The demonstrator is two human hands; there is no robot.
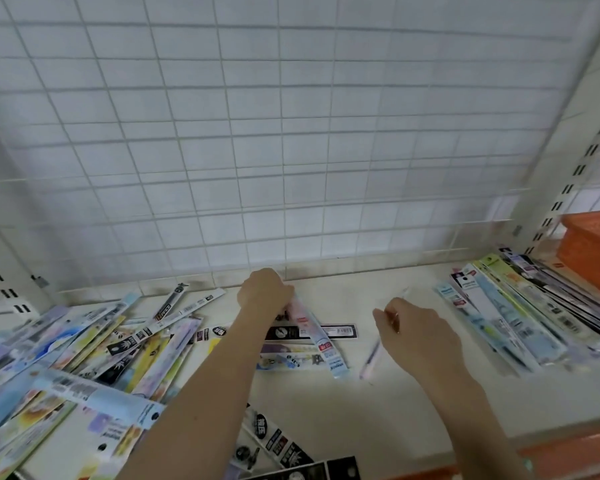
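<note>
fingers [286, 296] round pale packet [321, 341] top (left hand [264, 292]; right hand [418, 337]: blurred pen [371, 357])

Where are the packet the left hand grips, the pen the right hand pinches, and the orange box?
Packet [317, 336]: head view, its middle stretch.
Pen [371, 357]: head view, its blurred lower end.
Orange box [591, 249]: head view, its near wall.

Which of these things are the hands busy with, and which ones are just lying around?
Busy with: left hand grips a pale blue packet; right hand pinches a thin blurred packet.

Lying about: jumbled heap of packets on the left; neat row of packets on the right; black packet between the hands; orange box.
</note>
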